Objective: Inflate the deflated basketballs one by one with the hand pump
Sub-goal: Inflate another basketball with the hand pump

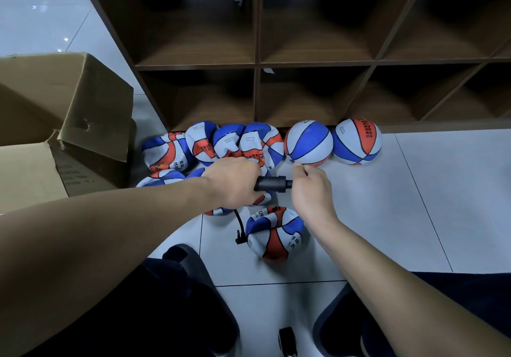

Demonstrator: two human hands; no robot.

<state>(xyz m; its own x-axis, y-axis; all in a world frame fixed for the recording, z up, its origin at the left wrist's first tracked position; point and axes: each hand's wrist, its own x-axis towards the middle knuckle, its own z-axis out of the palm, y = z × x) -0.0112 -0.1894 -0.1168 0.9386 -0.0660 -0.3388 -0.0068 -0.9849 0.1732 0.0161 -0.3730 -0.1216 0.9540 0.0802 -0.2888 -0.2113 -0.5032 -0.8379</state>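
Nearest to the person, one deflated basketball [273, 235] lies crumpled on the tiled floor [387, 204], and a thin black hose [240, 225] ends just at its left side. Above it the hand pump [272, 184] is held in the air, its long axis lying left to right. The left hand [233, 184] grips the pump body with curled fingers, and the right hand [312, 188] is closed around the handle end. Behind the hands, a row of flat balls [210, 143] leans against the wooden shelf [257, 63], and two round inflated balls [308, 142] stand at the right of them. The shelf compartments look dark. At the left, a cardboard box [63, 124] lies open; its inside is not visible.
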